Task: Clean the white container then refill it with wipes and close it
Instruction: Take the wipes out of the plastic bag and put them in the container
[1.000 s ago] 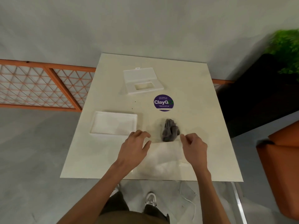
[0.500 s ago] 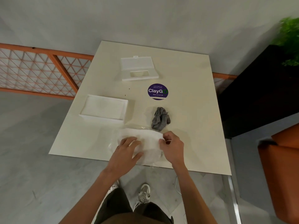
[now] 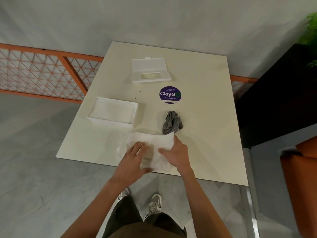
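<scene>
A stack of white wipes (image 3: 151,141) in clear plastic wrap lies at the table's near edge. My left hand (image 3: 132,158) rests flat on its near left part with fingers spread. My right hand (image 3: 175,155) grips the stack's right end, thumb on top. The white container base (image 3: 113,111) stands without its lid at the table's left, nothing inside it. Its white lid (image 3: 150,70), with a rectangular opening, lies apart at the far middle. A crumpled grey cloth (image 3: 172,122) sits just beyond the wipes, right of the base.
A round purple ClayGo sticker (image 3: 170,94) is on the cream table (image 3: 205,117). An orange lattice railing (image 3: 42,71) runs along the left. A black cabinet (image 3: 277,93) and an orange seat (image 3: 301,177) stand on the right.
Both hands came down from near the cloth onto the wrapped wipes. The right hand has taken hold of the stack's right end and the left lies flat on it.
</scene>
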### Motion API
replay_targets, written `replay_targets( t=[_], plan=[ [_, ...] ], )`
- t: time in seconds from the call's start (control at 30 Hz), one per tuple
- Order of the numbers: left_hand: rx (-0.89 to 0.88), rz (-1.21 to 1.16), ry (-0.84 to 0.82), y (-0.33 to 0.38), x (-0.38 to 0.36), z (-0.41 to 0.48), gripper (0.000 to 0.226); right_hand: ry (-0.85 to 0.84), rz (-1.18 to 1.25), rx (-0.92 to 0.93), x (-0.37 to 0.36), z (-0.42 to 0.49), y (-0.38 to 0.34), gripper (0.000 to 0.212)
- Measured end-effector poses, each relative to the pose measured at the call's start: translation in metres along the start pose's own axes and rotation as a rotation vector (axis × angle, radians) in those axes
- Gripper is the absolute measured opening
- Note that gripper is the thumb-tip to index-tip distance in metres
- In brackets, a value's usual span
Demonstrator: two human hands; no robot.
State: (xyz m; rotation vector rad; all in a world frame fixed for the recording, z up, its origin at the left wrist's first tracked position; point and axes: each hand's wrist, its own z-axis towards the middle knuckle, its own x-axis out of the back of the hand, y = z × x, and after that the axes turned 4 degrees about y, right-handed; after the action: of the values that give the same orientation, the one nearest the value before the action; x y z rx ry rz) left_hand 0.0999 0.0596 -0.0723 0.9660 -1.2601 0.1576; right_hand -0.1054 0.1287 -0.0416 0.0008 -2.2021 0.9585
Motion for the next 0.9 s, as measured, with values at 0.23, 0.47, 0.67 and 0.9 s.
replay_targets(
  t=[0.23,0.47,0.67,0.9],
  plan=[
    [0.05,-0.124,0.033,0.018,0.01,0.001,0.081,0.193,-0.026,0.14,0.013,-0.001,-0.004,0.032],
    [0.413,-0.598,0.371,0.033,0.037,0.013,0.089,0.094,0.481,0.116,0.047,-0.017,-0.003,0.013],
    [0.513,-0.947,0.449,0.039,0.055,0.028,0.034,0.013,0.711,0.082,0.049,-0.023,-0.001,0.023],
    [0.538,-1.2,0.343,0.039,0.058,0.031,0.023,-0.011,0.669,0.122,0.037,-0.027,-0.011,0.031]
  ],
)
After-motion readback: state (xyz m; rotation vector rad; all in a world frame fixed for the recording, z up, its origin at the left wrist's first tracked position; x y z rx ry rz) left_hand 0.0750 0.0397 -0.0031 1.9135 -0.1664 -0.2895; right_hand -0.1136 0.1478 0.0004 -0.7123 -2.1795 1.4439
